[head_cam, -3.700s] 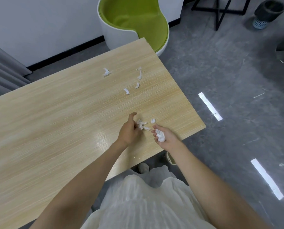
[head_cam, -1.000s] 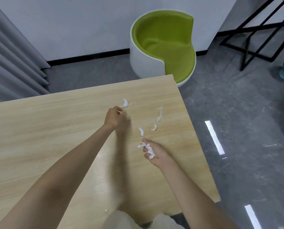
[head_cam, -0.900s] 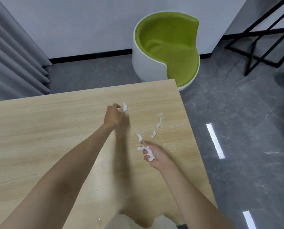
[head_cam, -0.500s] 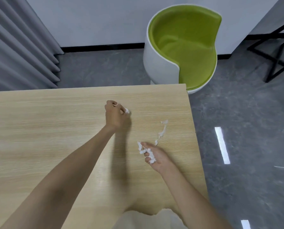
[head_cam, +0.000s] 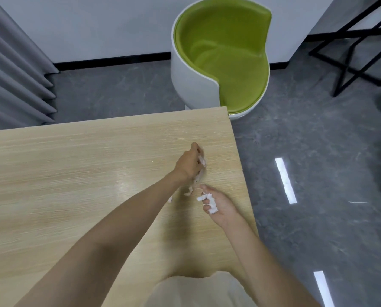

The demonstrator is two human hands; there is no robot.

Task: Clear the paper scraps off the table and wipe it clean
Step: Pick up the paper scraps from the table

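white paper scraps (head_cam: 212, 204) bunched in hand; wooden table (head_cam: 74, 173)

Left hand (head_cam: 190, 165) reaches forward, fingers curled downward; right hand (head_cam: 218, 207) sits just beside it, palm up, fingers cupped.

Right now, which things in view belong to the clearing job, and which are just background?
Job:
wooden table
paper scraps bunched in the right hand
left hand, sweeping loose scraps

Background:
green chair
grey curtain
black metal frame

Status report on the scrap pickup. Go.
Left hand curled over scraps near the table's right edge. Right hand shut on a collected wad. Nothing in the way; no cloth in sight.
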